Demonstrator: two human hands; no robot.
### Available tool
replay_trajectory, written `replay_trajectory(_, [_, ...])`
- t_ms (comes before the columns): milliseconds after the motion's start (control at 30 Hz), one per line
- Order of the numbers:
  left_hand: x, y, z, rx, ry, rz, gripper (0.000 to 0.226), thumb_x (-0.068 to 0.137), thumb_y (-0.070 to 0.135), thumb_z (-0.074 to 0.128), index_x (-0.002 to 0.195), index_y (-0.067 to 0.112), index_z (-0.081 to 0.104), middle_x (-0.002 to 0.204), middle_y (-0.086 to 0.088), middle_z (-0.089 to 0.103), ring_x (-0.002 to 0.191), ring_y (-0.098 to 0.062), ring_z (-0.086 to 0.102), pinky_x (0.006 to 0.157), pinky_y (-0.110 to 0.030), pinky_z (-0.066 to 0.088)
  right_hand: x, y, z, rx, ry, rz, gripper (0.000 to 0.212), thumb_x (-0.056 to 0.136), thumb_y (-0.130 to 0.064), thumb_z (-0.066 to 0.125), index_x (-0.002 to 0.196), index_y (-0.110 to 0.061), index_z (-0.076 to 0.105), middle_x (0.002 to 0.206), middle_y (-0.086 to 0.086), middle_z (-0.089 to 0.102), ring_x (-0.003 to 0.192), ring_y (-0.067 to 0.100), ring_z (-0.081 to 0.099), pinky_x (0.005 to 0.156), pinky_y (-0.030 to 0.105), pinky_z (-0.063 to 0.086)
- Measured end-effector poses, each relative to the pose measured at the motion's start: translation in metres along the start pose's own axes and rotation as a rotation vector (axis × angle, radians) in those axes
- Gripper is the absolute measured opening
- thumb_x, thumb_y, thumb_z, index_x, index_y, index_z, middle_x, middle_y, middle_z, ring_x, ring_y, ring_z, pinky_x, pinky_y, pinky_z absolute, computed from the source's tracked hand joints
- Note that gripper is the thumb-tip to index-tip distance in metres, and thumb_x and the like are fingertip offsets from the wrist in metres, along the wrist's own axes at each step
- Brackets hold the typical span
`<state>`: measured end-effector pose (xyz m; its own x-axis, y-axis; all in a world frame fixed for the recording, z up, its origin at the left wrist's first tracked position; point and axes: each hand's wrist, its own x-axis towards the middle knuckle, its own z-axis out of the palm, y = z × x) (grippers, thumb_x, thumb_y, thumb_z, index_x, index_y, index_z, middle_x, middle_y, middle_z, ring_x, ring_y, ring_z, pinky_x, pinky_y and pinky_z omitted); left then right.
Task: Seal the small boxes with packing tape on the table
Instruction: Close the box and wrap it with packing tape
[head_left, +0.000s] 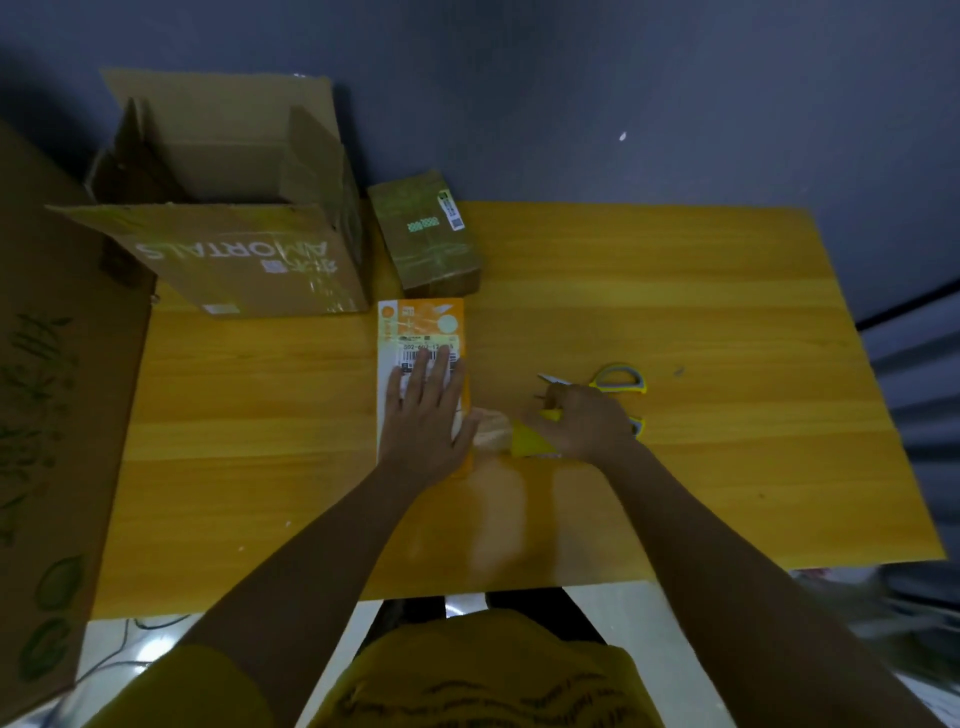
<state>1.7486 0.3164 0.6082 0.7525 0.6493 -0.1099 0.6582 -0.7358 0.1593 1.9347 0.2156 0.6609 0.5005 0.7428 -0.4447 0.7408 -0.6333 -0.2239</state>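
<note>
The flat orange-and-white box (422, 364) looks light and thin, stiff cardboard that would slide on the smooth table (675, 291) unless pinned, so pressing on its broad top face seems the sound hold; the left hand (427, 415) does this, fingers straight and spread. It lies mid-table, shipping label with barcode facing up. The right hand (584, 423), just beside the box, has its grip curled round a yellow tape dispenser (527, 439), pale tape reaching the box's edge
</note>
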Motion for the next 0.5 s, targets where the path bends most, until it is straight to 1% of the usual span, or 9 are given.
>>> replay_trajectory(100, [0.002,0.005,-0.008,-0.074,0.002,-0.077,0.074,0.094,0.066,0.013,0.148,0.019,0.036,0.158,-0.005,0.023,0.147,-0.024,0.012,0.112,-0.061,0.006,-0.013,0.028,-0.006,0.391,-0.099,-0.030,0.043,0.082,-0.059,0.064,0.112,-0.028,0.070,0.115,-0.002,0.069,0.109,0.014,0.061,0.088,0.030,0.047])
replay_trajectory(167, [0.009,0.013,-0.019,-0.175,-0.069,-0.275,0.078,0.088,0.073,0.028,0.150,0.026,0.024,0.161,-0.005,0.004,0.148,-0.027,-0.006,0.111,-0.062,-0.008,-0.019,0.034,-0.007,0.557,-0.097,-0.020,0.030,0.081,-0.050,0.071,0.105,-0.033,0.072,0.112,-0.010,0.068,0.108,0.007,0.060,0.084,0.021,0.044])
replay_trajectory(200, [0.013,0.016,-0.024,-0.219,-0.118,-0.398,0.084,0.084,0.076,0.035,0.150,0.027,0.015,0.161,-0.006,-0.007,0.146,-0.030,-0.015,0.110,-0.062,-0.011,-0.021,0.033,-0.008,0.584,-0.088,-0.019,0.028,0.080,-0.049,0.073,0.103,-0.034,0.073,0.109,-0.013,0.068,0.105,0.004,0.060,0.079,0.015,0.043])
replay_trajectory(233, [0.019,0.019,-0.029,-0.242,-0.156,-0.507,0.093,0.081,0.078,0.041,0.151,0.027,0.007,0.159,-0.006,-0.015,0.145,-0.033,-0.020,0.111,-0.062,-0.010,-0.022,0.031,-0.009,0.577,-0.081,-0.016,0.027,0.079,-0.050,0.073,0.103,-0.036,0.072,0.104,-0.013,0.068,0.099,0.003,0.061,0.073,0.012,0.042])
replay_trajectory(300, [0.027,0.021,-0.036,-0.268,-0.215,-0.630,0.105,0.077,0.078,0.048,0.151,0.026,-0.004,0.157,-0.007,-0.025,0.143,-0.037,-0.023,0.111,-0.063,-0.002,-0.023,0.025,-0.011,0.506,-0.072,0.004,0.028,0.080,-0.054,0.070,0.101,-0.036,0.072,0.091,-0.007,0.069,0.087,0.009,0.063,0.065,0.016,0.042])
replay_trajectory(367, [0.032,0.022,-0.038,-0.283,-0.228,-0.665,0.107,0.077,0.075,0.053,0.151,0.025,-0.006,0.156,-0.007,-0.027,0.143,-0.038,-0.019,0.111,-0.062,0.008,-0.023,0.020,-0.014,0.385,-0.060,0.018,0.027,0.080,-0.058,0.068,0.093,-0.034,0.071,0.076,-0.005,0.061,0.083,0.014,0.060,0.061,0.024,0.038])
replay_trajectory(400, [0.032,0.022,-0.038,-0.295,-0.221,-0.668,0.105,0.078,0.073,0.054,0.151,0.025,-0.004,0.156,-0.006,-0.025,0.144,-0.038,-0.015,0.110,-0.061,0.013,-0.023,0.019,-0.016,0.293,-0.041,0.022,0.028,0.079,-0.061,0.066,0.086,-0.034,0.068,0.074,-0.004,0.057,0.084,0.016,0.060,0.062,0.026,0.036])
replay_trajectory(467, [0.029,0.018,-0.039,-0.323,-0.185,-0.667,0.100,0.078,0.069,0.056,0.150,0.025,0.001,0.157,-0.005,-0.019,0.144,-0.037,-0.005,0.107,-0.059,0.020,-0.022,0.016,-0.021,0.134,0.029,0.034,0.044,0.076,-0.071,0.061,0.079,-0.027,0.065,0.076,0.003,0.061,0.090,0.024,0.064,0.066,0.029,0.039])
replay_trajectory(500, [0.026,0.012,-0.039,-0.348,-0.159,-0.661,0.098,0.078,0.068,0.057,0.149,0.025,0.003,0.157,-0.004,-0.015,0.143,-0.036,-0.001,0.107,-0.058,0.021,-0.022,0.013,-0.025,0.078,0.076,0.032,0.057,0.073,-0.076,0.058,0.086,-0.022,0.069,0.079,0.007,0.066,0.091,0.026,0.065,0.068,0.031,0.044])
